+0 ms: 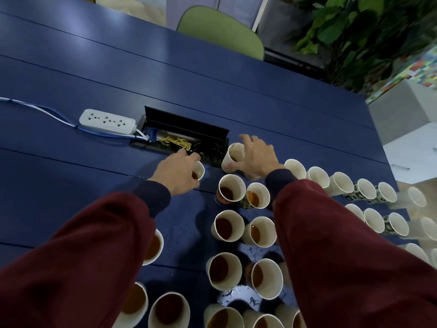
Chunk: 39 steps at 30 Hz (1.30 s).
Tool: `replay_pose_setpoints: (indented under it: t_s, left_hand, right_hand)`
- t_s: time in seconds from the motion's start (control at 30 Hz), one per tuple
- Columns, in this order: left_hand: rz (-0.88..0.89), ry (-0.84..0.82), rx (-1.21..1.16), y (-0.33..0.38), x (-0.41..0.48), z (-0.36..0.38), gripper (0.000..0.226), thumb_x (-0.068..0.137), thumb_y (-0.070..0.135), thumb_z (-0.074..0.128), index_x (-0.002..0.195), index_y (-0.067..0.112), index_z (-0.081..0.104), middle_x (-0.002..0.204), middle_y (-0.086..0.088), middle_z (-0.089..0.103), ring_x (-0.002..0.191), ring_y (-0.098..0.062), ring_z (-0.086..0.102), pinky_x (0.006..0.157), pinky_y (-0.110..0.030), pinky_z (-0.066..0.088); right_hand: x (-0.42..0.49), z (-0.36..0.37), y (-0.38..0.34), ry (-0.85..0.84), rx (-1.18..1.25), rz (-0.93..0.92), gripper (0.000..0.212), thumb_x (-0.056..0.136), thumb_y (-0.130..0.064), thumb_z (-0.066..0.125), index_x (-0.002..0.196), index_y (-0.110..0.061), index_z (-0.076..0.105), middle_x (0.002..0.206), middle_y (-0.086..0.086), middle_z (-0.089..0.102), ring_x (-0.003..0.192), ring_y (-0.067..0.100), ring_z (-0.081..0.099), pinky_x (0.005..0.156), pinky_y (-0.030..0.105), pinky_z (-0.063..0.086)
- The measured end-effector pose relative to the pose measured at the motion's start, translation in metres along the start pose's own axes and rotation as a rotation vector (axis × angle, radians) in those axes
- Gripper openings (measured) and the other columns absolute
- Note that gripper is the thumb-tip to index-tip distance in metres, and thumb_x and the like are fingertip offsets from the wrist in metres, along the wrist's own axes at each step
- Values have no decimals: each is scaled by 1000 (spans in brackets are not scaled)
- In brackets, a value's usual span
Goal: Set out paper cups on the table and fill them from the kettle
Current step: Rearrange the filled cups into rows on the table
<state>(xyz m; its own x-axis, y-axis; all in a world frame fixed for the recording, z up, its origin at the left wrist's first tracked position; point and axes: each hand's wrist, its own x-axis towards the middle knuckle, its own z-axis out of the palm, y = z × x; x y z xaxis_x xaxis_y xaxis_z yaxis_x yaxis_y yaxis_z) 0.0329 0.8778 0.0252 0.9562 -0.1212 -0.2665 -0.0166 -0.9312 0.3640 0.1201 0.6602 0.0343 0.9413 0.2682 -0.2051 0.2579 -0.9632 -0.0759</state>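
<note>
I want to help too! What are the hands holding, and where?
Left hand: a paper cup, by its side. Right hand: a tilted cup, by its side.

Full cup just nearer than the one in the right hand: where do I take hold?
Take the full cup round its side wall below the rim, coming from its left: bare table there, while another cup crowds its right. It stands upright and filled, so keep it level.
</note>
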Motion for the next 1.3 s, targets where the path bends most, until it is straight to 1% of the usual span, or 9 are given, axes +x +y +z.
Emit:
replay_pose_setpoints:
  t_s: [0.13, 0.33, 0.5, 0.63, 0.77, 0.87, 0.97, 1.2, 1.3]
  left_hand:
    - [-1, 17, 2, 1, -1, 2, 56, 82, 36, 72, 131, 22, 50, 120, -6, 51, 105, -30, 56, 81, -42, 51]
    - [14, 44, -14, -4, -5, 6, 56, 79, 35, 77, 125, 22, 48, 114, -6, 49, 100, -31, 57, 76, -42, 48]
    - [44, 33, -56, -7, -19, 13, 51, 77, 33, 79, 113, 21, 44, 104, -2, 48, 90, -27, 53, 70, -37, 42]
    - [71, 0, -81, -8, -43, 21, 50, 75, 31, 77, 112, 19, 45, 104, -1, 49, 88, -26, 49, 74, -35, 39]
    - [106, -36, -82, 0, -74, 26, 45, 76, 31, 74, 104, 21, 41, 99, 0, 48, 90, -28, 53, 71, -34, 36]
    - [118, -51, -52, 7, -92, 32, 49, 79, 34, 72, 117, 20, 46, 111, -2, 52, 102, -28, 55, 75, -35, 40]
    - [115, -75, 5, 13, -105, 40, 61, 82, 39, 72, 135, 23, 45, 126, -5, 48, 115, -29, 53, 89, -41, 47]
    - [66, 21, 30, 21, -112, 47, 50, 76, 36, 76, 119, 22, 53, 119, -10, 41, 107, -32, 50, 76, -41, 46]
    - [48, 65, -14, 21, -106, 45, 60, 75, 36, 79, 124, 19, 50, 121, -13, 41, 109, -37, 50, 85, -46, 50]
  right_hand:
    - [-12, -10, 1, 57, 59, 53, 92, 81, -71, 65, 148, -17, 35, 140, 10, 49, 128, 32, 48, 102, 51, 38]
    - [-62, -6, -22, 271, 206, 37, 76, 82, -66, 68, 139, -18, 49, 131, 5, 53, 122, 28, 50, 98, 45, 39]
    - [-115, 4, -35, 286, 312, 16, 68, 82, -61, 66, 133, -19, 51, 119, 2, 53, 111, 27, 53, 90, 48, 46]
    - [-150, 14, -51, 281, 315, -70, 56, 81, -51, 73, 122, -15, 59, 116, 4, 56, 107, 26, 55, 85, 37, 44]
    - [-183, 21, -71, 286, 375, -99, 53, 83, -52, 65, 119, -14, 60, 116, 3, 56, 104, 21, 53, 86, 41, 47]
    - [-208, 28, -80, 284, 425, -70, 55, 85, -51, 65, 127, -17, 59, 123, 3, 56, 112, 20, 54, 92, 39, 48]
    - [-235, 33, -84, 289, 430, -62, 52, 85, -48, 69, 126, -18, 58, 122, 2, 55, 107, 18, 54, 89, 37, 48]
    - [-292, 54, -85, 264, 479, -18, 54, 83, -56, 57, 124, -22, 57, 118, -2, 53, 107, 17, 53, 90, 37, 48]
    - [-308, 62, -85, 260, 465, -20, 52, 83, -59, 54, 118, -20, 60, 114, -1, 55, 102, 19, 55, 86, 40, 49]
